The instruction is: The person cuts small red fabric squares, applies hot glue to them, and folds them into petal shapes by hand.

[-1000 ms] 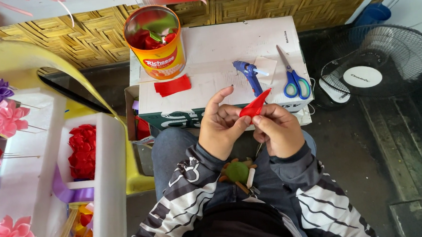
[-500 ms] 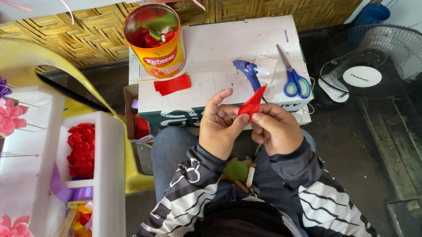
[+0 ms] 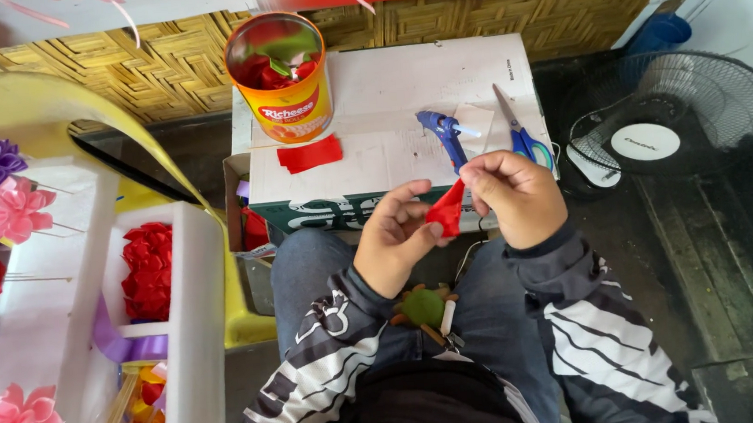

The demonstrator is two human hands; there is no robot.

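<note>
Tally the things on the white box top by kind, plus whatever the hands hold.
Tin: 1
Loose red piece: 1
Glue gun: 1
Scissors: 1
Red piece pinched between left hand and right hand: 1
Total: 5

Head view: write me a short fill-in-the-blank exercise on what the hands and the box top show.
1. Both hands, left hand and right hand, pinch a folded ribbon piece coloured ____.
2. The glue gun on the cardboard box is coloured ____.
3. The scissors lie to the ____ of the glue gun.
4. The orange tin stands at the box's ____ end.

Missing words: red; blue; right; left
</note>
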